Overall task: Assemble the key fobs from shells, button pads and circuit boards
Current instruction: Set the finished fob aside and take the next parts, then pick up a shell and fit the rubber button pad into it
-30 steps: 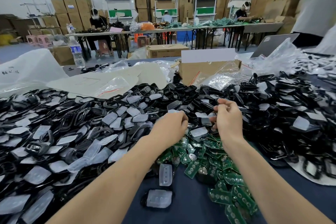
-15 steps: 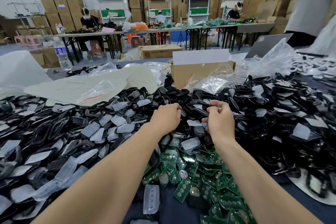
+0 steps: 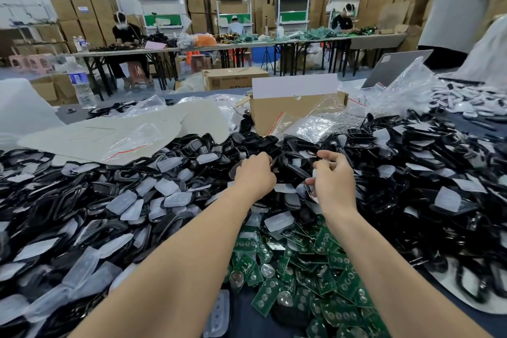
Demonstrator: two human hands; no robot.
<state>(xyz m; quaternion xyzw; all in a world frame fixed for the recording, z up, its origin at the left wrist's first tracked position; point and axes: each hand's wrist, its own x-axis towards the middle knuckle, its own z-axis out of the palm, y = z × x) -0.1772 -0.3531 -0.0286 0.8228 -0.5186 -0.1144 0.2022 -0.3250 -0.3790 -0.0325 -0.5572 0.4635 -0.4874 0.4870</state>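
My left hand (image 3: 256, 177) and my right hand (image 3: 334, 181) are out over the middle of a big heap of black shells (image 3: 109, 195) mixed with translucent button pads (image 3: 123, 202). My left hand's fingers curl round a black shell (image 3: 295, 170) that lies between the two hands. A translucent button pad (image 3: 315, 173) is pinched between my right thumb and fingers; part of it is hidden by them. Green circuit boards (image 3: 301, 269) with coin cells are piled just below my wrists.
More shells and pads cover the right side (image 3: 439, 186). Behind the heap stand an open cardboard box (image 3: 274, 115), clear plastic bags (image 3: 315, 123), a white sheet (image 3: 96, 134) and a water bottle (image 3: 81, 82). A person (image 3: 461, 3) stands at the far right.
Both hands have moved forward from the circuit boards up onto the shell heap and have drawn a little apart. The view has tilted along with them.
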